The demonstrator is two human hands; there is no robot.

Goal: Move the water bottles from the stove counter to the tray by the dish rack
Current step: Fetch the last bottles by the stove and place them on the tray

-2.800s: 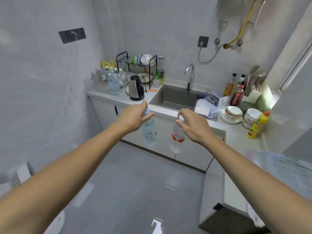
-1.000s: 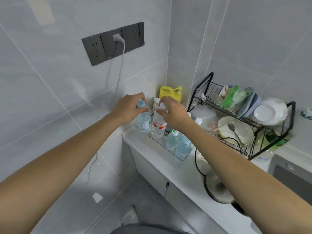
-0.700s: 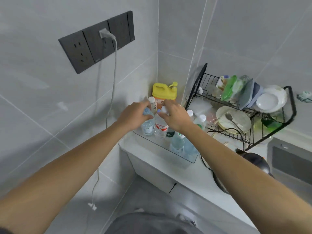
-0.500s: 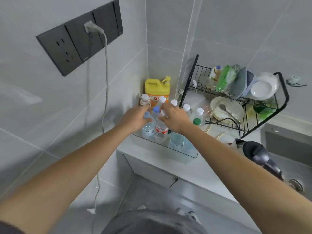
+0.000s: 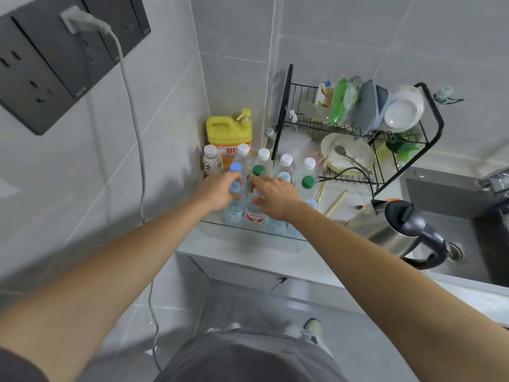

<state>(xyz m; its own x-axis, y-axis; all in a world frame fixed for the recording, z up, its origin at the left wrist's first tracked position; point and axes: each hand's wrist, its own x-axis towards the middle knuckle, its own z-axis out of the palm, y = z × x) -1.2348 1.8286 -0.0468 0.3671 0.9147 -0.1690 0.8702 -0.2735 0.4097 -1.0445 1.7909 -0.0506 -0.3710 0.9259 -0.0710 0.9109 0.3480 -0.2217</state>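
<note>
A clear tray (image 5: 248, 232) sits on the counter left of the black dish rack (image 5: 358, 133). Several water bottles with white, blue and green caps stand in it. My left hand (image 5: 220, 193) grips the neck of a blue-capped bottle (image 5: 234, 212) standing at the tray's front left. My right hand (image 5: 271, 195) grips the top of a red-labelled bottle (image 5: 256, 216) right beside it. Both bottles stand upright inside the tray, touching each other.
A yellow detergent jug (image 5: 228, 133) stands in the corner behind the tray. A steel kettle (image 5: 396, 227) sits to the right, by the sink (image 5: 446, 205). Chopsticks (image 5: 336, 202) lie under the rack. A white cable (image 5: 132, 128) hangs from the wall socket.
I walked from the far counter to the tray carrying both bottles. Over the last second both hands lowered them into the tray's front left, and my view tilted further down.
</note>
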